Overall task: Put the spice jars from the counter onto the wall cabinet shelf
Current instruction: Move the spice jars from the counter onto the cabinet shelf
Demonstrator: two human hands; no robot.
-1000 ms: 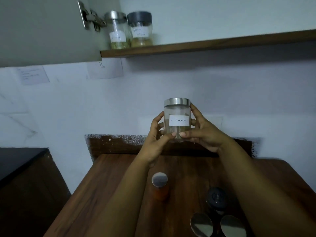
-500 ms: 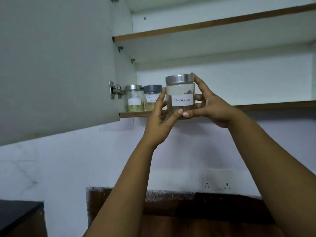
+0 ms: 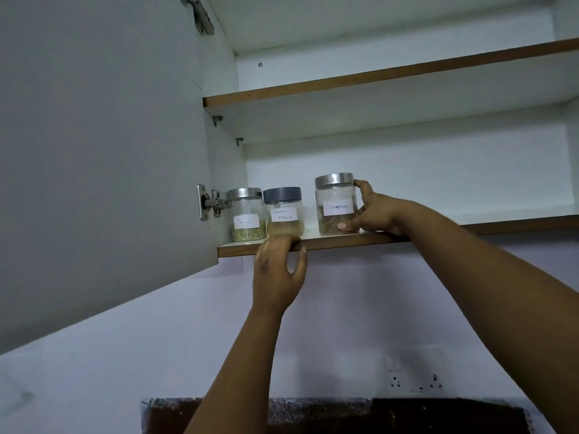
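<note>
A glass cinnamon jar (image 3: 332, 202) with a steel lid stands on the lower shelf (image 3: 344, 241) of the wall cabinet. My right hand (image 3: 374, 213) grips it from the right, thumb across its front near the base. To its left stand a garam masala jar (image 3: 283, 211) with a grey lid and a fennel jar (image 3: 246, 214) with a steel lid. My left hand (image 3: 279, 270) is below the shelf's front edge, its fingers loosely curled and holding nothing, its fingertips at the edge.
The open cabinet door (image 3: 103, 151) fills the left side, hinged beside the fennel jar. An upper shelf (image 3: 376, 79) sits above. The lower shelf continues to the right of the cinnamon jar. A wall socket (image 3: 413, 382) is below, above the counter's back edge (image 3: 313, 415).
The cinnamon jar went from both hands in front of the shelf onto the shelf. My left hand let go and dropped below the shelf edge. The view tilted upward.
</note>
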